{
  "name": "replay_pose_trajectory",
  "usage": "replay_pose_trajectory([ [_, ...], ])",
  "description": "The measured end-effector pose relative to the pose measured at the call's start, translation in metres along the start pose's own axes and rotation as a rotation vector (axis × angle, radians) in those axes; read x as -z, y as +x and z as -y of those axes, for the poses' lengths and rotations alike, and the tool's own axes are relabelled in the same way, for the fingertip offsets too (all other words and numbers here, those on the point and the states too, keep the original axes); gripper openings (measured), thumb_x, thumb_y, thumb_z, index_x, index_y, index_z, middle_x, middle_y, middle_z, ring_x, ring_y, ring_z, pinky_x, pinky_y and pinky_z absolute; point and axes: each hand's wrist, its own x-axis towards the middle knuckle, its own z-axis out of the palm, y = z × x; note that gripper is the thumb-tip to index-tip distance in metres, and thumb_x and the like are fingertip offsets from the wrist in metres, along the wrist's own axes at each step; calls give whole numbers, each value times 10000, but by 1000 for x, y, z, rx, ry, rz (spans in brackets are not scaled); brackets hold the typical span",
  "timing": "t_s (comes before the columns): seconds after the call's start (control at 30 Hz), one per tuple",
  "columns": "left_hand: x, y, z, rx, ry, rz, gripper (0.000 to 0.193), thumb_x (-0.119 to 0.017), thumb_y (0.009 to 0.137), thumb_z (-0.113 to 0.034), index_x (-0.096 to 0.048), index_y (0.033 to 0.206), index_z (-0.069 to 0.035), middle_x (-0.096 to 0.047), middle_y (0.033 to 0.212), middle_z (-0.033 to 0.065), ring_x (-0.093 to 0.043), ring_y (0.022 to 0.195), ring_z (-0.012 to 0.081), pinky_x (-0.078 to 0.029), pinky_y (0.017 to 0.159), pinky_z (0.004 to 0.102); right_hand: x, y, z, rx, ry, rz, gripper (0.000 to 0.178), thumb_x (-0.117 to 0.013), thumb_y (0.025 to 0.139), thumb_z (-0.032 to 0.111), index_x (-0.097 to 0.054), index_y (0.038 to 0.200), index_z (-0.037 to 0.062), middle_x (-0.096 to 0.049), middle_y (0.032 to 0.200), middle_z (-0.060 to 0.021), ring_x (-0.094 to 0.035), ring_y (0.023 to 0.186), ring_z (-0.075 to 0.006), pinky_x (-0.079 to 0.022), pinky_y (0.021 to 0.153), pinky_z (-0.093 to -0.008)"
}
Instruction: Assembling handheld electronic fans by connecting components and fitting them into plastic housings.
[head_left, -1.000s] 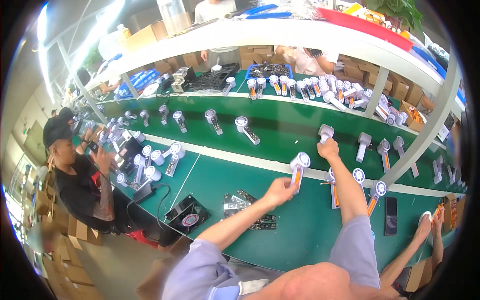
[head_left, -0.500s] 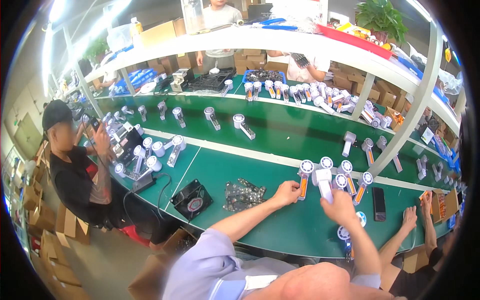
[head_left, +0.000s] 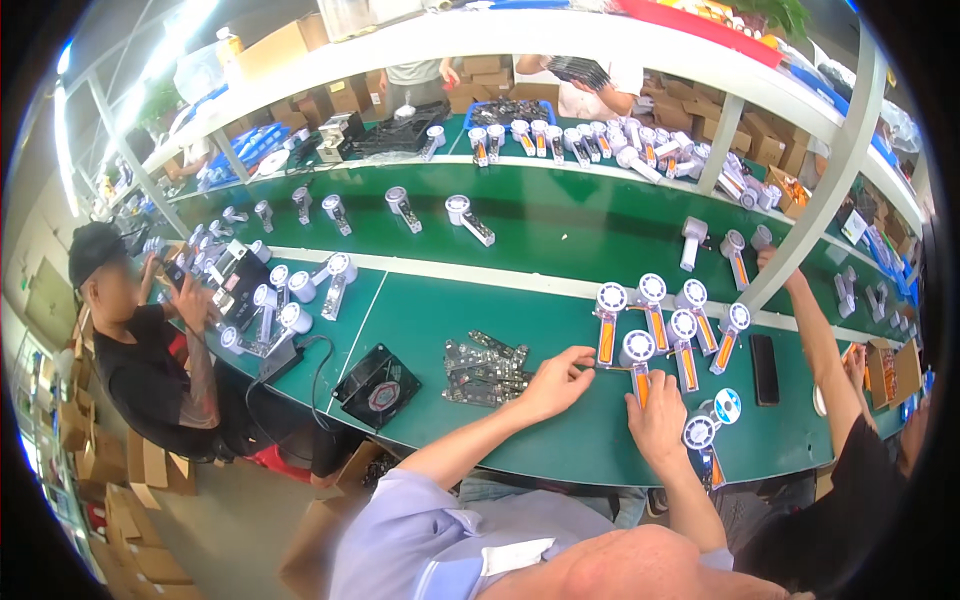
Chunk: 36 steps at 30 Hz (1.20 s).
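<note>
My right hand (head_left: 657, 420) grips the handle of a white handheld fan (head_left: 637, 350), whose round head lies away from me and whose orange strip faces up. Just to the left, my left hand (head_left: 560, 383) hovers with loosely bent fingers apart and nothing between them. Close to its fingertips lies another handheld fan (head_left: 611, 299) with an orange strip in its handle. Several similar fans (head_left: 691, 294) are grouped beyond and right of my right hand. Nearer me, one more fan (head_left: 699, 432) lies beside a round blue-and-white piece (head_left: 727, 406).
Left of my hands are a pile of circuit boards (head_left: 485, 370) and a black square cooling fan (head_left: 377, 386). A black phone (head_left: 764, 370) lies to the right. Co-workers sit on both sides; an arm (head_left: 825, 330) from the right reaches past a white post (head_left: 835, 165). More fans line the green belt (head_left: 560, 245).
My right hand has brought its fan nearer me and turned it so the orange strip shows. My left hand has come off the left fan. A co-worker's arm has stretched forward at the right.
</note>
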Motion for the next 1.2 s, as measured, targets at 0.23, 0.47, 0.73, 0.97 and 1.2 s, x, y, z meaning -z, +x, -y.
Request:
replay_pose_trajectory([
  [0.23,85,-35,-2,-352,707,-272,301,-684,916,-44,-690,1212,9,-724,1166,192,-665,1093,404,-525,977,500,-3,1,6,41,9,-83,579,-773,892,110,-488,1375,-34,-631,1099,-259,-629,993,-456,-526,843,-537],
  [0.47,119,-12,8,-311,1020,-120,340,-658,956,-126,-684,1284,-41,-692,1271,133,-618,1211,347,-470,1038,473,-8,7,10,63,24,-150,485,-750,916,56,-548,1353,-3,-586,1289,-257,-599,1115,-444,-504,923,-522],
  [0.73,136,-1,-4,-173,952,116,175,-698,938,-138,-757,1079,-53,-689,1058,133,-627,1067,362,-497,945,469,-12,9,43,193,308,-158,286,-731,918,6,-648,1190,-14,-670,1141,-197,-657,1020,-396,-545,872,-473],
  [0.97,132,-14,-40,-275,719,-215,165,-779,937,-63,-710,1080,-18,-696,933,88,-686,838,241,-556,753,349,5,23,31,154,105,-259,428,-797,879,60,-625,1267,2,-621,1161,-208,-617,1037,-398,-515,892,-486],
  [1.2,98,-44,-46,161,-231,-296,396,-745,1031,-205,-668,1319,55,-715,1031,64,-698,840,141,-559,804,285,-19,0,-2,-173,321,-138,384,-693,965,39,-599,1320,-75,-658,1019,-245,-655,941,-447,-528,841,-520],
])
